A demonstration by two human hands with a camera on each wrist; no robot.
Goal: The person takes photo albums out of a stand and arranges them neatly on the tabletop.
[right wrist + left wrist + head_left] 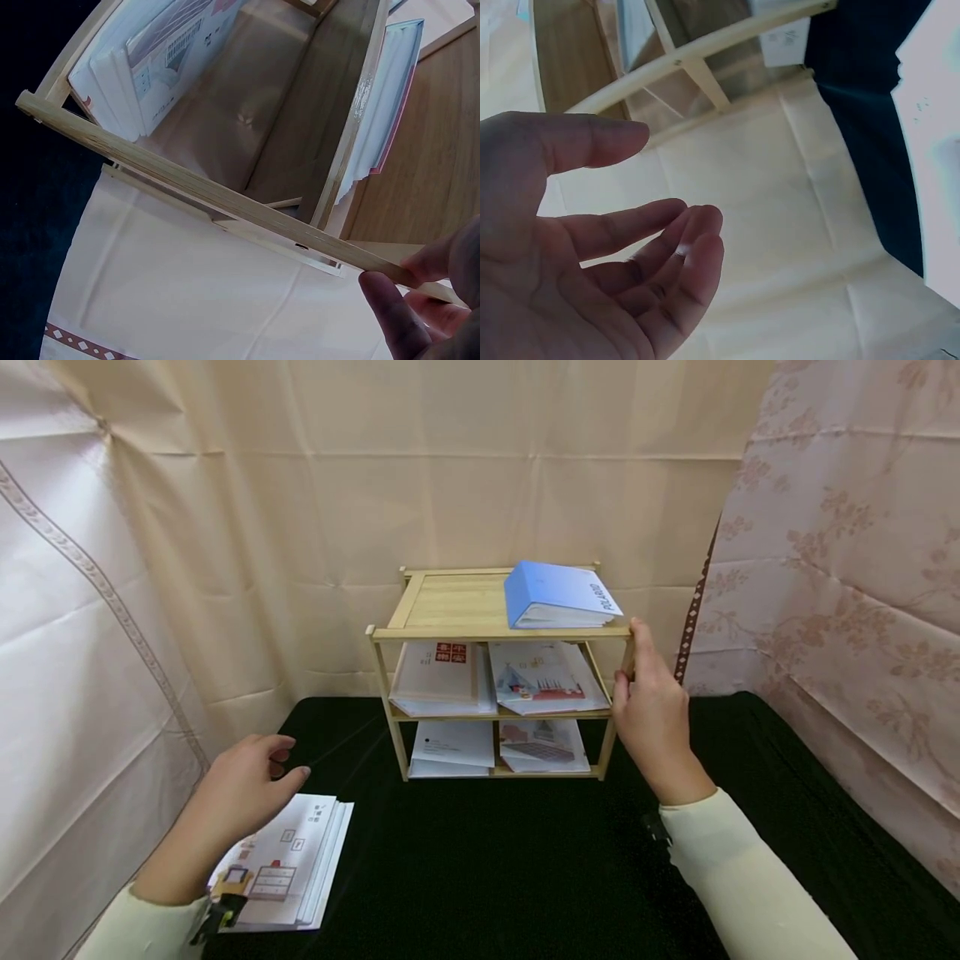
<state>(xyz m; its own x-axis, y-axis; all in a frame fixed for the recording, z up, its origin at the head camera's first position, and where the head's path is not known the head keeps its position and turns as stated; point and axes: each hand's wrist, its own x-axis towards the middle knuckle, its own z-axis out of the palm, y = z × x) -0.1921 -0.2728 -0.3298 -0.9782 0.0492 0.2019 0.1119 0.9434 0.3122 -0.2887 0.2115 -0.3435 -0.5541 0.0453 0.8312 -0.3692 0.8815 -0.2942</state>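
Your right hand, between three and four o'clock from the middle of the pale wooden three-tier rack, was grasping the rack's slim front post near its top, thumb and fingers pinching the wood. Your left hand, out at eight o'clock, was released, its fingers loosely bent and the thumb spread apart from them. Below it lay a stack of white paper booklets with a printed furniture drawing, between seven and eight o'clock; your hand and wrist hid part of it in the head view.

The rack stood at the centre of the black cloth surface. On its top board a blue-and-white album with dark lettering lay between one and two o'clock. Inside were a beige booklet with red squares at nine, a white booklet with a tent picture at three, a white booklet with small dark print at seven, and a pale illustrated booklet at five.
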